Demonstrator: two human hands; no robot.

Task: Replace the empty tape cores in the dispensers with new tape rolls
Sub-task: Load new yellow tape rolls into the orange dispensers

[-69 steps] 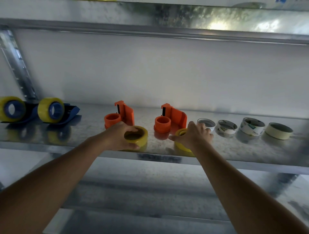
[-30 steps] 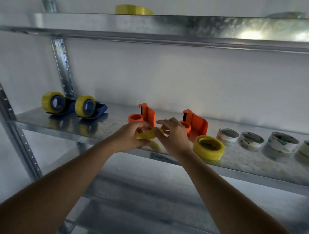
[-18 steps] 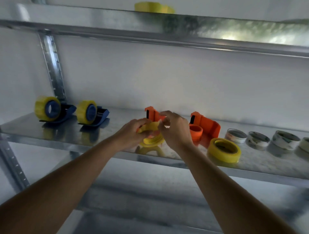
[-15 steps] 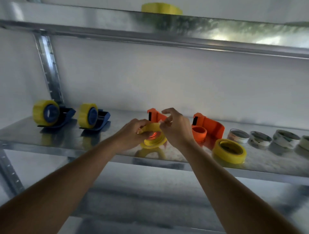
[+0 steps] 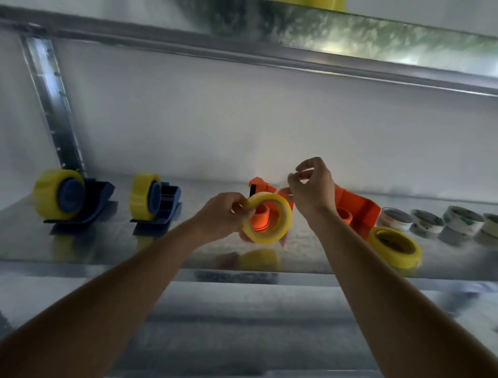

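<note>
My left hand (image 5: 223,215) holds a yellow tape roll (image 5: 269,217) upright above the shelf, in front of the left orange dispenser (image 5: 260,213), whose orange hub shows through the roll's hole. My right hand (image 5: 310,186) is raised just right of the roll, thumb and fingers pinched on what looks like the clear tape end pulled off it. Behind my right wrist sits a second orange dispenser (image 5: 358,207) with a bare hub. Another yellow roll (image 5: 394,247) lies flat on the shelf at the right.
Two blue dispensers (image 5: 72,199) (image 5: 155,202) loaded with yellow rolls stand at the left of the metal shelf (image 5: 161,267). Several empty whitish cores (image 5: 394,218) line the right. An upper shelf (image 5: 269,56) hangs overhead with a yellow roll (image 5: 315,3) on it.
My right hand has lifted up and to the right away from the roll, drawing the tape end out. My left hand has tipped the roll more upright. The view has closed in.
</note>
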